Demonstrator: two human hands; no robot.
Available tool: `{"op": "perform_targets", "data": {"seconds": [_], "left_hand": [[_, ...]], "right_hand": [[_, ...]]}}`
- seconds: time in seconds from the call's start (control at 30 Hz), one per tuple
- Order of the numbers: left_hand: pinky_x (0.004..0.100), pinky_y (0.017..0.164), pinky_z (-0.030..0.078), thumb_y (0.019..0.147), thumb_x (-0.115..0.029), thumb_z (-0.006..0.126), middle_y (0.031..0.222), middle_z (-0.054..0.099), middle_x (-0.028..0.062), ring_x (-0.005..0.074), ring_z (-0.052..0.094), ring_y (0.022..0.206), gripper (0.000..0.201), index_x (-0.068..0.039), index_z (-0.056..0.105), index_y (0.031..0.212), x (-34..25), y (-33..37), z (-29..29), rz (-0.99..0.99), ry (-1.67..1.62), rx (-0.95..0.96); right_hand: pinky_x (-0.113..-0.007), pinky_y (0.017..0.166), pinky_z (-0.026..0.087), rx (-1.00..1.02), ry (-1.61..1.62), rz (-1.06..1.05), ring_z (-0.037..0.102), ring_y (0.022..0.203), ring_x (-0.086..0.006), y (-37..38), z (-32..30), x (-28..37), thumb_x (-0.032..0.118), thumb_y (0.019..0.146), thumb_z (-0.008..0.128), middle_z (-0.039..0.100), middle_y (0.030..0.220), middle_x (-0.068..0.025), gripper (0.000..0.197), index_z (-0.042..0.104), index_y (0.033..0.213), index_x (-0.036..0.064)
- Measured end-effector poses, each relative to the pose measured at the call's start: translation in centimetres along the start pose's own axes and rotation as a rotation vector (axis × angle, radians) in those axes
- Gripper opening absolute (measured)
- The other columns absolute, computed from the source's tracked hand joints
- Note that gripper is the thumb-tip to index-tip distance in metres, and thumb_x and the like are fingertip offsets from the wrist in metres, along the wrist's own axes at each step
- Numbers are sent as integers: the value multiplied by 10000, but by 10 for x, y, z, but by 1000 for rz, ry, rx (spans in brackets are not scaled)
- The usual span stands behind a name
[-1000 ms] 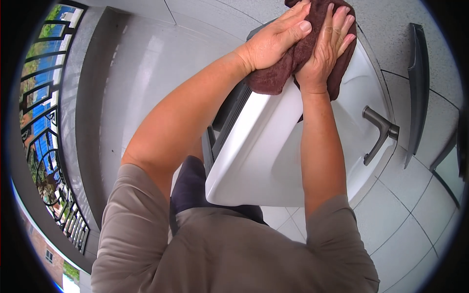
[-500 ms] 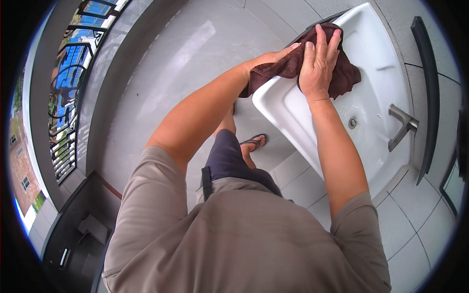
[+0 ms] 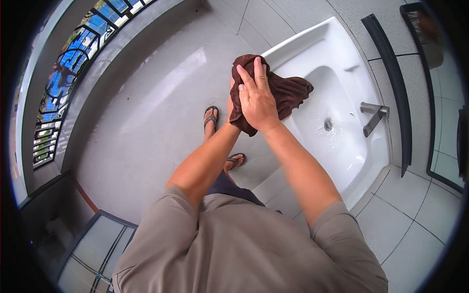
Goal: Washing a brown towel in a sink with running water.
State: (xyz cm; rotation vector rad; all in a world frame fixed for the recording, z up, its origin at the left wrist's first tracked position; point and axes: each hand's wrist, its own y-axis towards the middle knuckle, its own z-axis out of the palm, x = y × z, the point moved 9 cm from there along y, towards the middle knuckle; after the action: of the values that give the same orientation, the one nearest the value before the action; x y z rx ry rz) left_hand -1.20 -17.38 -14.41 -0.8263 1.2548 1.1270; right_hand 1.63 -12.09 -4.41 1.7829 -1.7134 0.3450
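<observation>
Brown cloth [image 3: 288, 90] clenched between our right hand [image 3: 256, 95] and mostly hidden left hand [image 3: 229, 100] at frame centre-top over the sink [image 3: 342, 146] rim, likely wringing; next needs a tighter twist.

Cloth [image 3: 288, 90] between hands, over sink [image 3: 342, 53] left rim; faucet [image 3: 373, 117] right.

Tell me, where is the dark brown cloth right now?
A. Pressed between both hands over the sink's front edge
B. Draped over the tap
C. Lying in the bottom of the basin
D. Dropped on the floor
A: the brown cloth is pressed between the right hand and the left hand above the white sink rim.
</observation>
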Motion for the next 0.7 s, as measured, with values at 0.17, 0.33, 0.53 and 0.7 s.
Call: {"op": "perform_targets", "data": {"seconds": [0.17, 0.33, 0.53, 0.7], "left_hand": [[401, 1211, 407, 1116, -223, 471, 1629, 416, 143, 286, 469, 1458, 550, -98, 312, 1628, 4, -7, 5, -176, -642, 15], [358, 1060, 526, 1112, -458, 484, 1340, 670, 163, 224, 665, 1213, 587, 36, 573, 1418, 19, 22, -6, -639, -738, -94], [332, 995, 533, 1108, -473, 498, 1255, 703, 101, 189, 666, 1137, 539, -89, 596, 1473, 0, 147, 59, -691, 188, 630], [342, 1133, 453, 1140, -372, 431, 1486, 591, 136, 218, 584, 1326, 556, -87, 399, 1617, 43, 219, 159, -617, 123, 814]], "right_hand": [[-632, 1247, 249, 84, 33, 33, 190, 1551, -553, -3, 3, -5, 257, 1078, 507, 116, 1722, -283, 551, 413, 1609, 146], [-665, 1254, 141, 51, -4, 136, 54, 1584, -540, 19, -8, -46, 328, 1094, 490, 6, 1748, -250, 621, 300, 1668, 188], [-635, 1264, 158, -236, -249, 313, 158, 1573, -516, 81, -53, -131, 371, 1111, 425, 88, 1720, -299, 618, 269, 1669, 156], [-590, 1280, 177, -374, -351, 324, 209, 1575, -475, 126, -101, -215, 346, 1117, 391, 198, 1718, -253, 579, 327, 1650, 131]]}}
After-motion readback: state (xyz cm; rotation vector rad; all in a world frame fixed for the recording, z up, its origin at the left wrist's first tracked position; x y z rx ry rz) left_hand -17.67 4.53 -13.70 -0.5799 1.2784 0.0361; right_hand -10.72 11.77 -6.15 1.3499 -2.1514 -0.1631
